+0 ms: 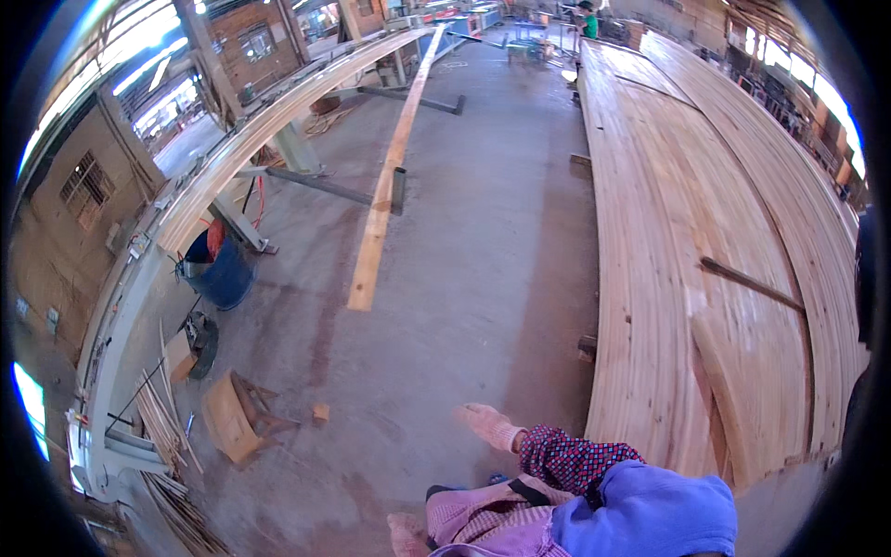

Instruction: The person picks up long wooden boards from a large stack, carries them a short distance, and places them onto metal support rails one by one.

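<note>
My right hand (489, 425), in a pale pink knit glove, reaches leftward over the concrete floor with its fingers stretched out and nothing in them. My left hand (406, 536), gloved alike, shows only in part at the lower edge; its fingers cannot be made out. To the right of my right hand lies a wide stack of long planks (640, 278). Ahead, a single long narrow board (379, 223) rests across metal support arms (320, 186), its near end jutting out over the floor. Neither hand touches any wood.
Long boards (269, 121) lie along the machine bench at left. Below stand a blue bucket (225, 281), a small wooden stool (232, 418) and a wood block (321, 412). Thin offcut strips (162, 418) lie at lower left. A person in green (590, 23) is far off.
</note>
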Demonstrator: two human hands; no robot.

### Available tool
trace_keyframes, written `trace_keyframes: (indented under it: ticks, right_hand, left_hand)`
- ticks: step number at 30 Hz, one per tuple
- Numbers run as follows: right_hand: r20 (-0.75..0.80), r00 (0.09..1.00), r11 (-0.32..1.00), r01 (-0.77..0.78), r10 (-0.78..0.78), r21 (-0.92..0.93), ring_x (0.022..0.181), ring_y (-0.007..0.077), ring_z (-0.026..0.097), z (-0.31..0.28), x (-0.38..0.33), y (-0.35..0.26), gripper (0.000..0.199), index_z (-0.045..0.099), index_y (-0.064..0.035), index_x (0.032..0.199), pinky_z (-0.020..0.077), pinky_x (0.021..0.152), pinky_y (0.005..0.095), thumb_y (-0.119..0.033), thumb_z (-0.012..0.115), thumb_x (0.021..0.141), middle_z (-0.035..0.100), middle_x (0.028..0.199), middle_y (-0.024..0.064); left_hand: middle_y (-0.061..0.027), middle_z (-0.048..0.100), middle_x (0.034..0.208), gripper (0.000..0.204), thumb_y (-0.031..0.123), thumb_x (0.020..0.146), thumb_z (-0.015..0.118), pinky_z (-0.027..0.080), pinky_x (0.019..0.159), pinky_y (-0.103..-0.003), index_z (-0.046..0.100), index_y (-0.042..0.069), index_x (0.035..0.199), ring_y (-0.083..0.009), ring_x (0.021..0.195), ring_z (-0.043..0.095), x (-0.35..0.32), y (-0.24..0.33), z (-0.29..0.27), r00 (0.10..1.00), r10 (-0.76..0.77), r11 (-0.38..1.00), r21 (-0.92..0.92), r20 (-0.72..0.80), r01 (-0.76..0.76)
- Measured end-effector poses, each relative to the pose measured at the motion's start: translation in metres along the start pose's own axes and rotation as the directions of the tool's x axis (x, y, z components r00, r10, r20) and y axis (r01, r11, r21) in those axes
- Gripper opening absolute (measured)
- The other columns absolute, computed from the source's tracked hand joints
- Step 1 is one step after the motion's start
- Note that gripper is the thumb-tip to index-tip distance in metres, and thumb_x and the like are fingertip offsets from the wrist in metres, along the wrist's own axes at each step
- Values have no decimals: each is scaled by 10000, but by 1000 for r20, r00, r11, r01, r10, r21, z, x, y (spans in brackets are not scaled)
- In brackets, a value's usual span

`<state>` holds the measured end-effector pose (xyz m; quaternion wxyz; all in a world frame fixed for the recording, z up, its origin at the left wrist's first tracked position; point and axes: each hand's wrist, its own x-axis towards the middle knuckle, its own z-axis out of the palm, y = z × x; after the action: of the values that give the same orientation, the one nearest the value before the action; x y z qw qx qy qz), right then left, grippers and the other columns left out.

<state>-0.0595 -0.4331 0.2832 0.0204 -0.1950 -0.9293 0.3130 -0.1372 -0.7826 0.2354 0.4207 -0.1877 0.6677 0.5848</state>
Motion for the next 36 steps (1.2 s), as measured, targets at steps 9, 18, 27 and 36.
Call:
trace_keyframes:
  ticks: [9, 18, 27, 36]
  right_hand:
    - [130, 967, 923, -248, 218, 293, 1051, 293, 588, -5, 252, -13, 285, 593, -81, 1111, 478, 897, 380, -138, 523, 840, 611, 1157, 115]
    - [36, 920, 918, -385, 390, -90, 949, 311, 623, 42, 454, 54, 340, 571, -75, 1138, 508, 777, 422, -232, 604, 838, 645, 1030, 150]
    - [384, 611, -318, -219, 692, 922, 711, 252, 601, -5, 572, 35, 510, 558, -5, 1099, 494, 576, 392, -465, 566, 877, 599, 890, 105]
    - [442, 516, -339, -286, 734, 896, 692, 277, 637, -40, 636, -21, 321, 591, 33, 1017, 546, 598, 440, -133, 708, 768, 626, 845, 122]
  left_hand:
    - [-147, 580, 1117, 315, 152, 864, 493, 465, 890, -412, 513, 76, 1168, -297, 1009, 577, 167, 203, 53, 802, 388, 624, 511, 453, -591]
    - [-165, 399, 1419, 458, 152, 949, 386, 295, 1097, -345, 371, -9, 1378, -274, 1308, 387, 283, 521, 88, 639, 441, -68, 733, 630, -676]
    - [-131, 467, 1368, 447, 300, 956, 432, 343, 1053, -380, 457, 54, 1329, -266, 1245, 457, 426, 627, 70, 905, 310, 941, 39, 291, -335]
    - [-142, 518, 1319, 544, 439, 878, 558, 353, 1013, -418, 508, 78, 1282, -287, 1193, 501, 500, 768, 130, 979, -111, 985, 151, 169, 86]
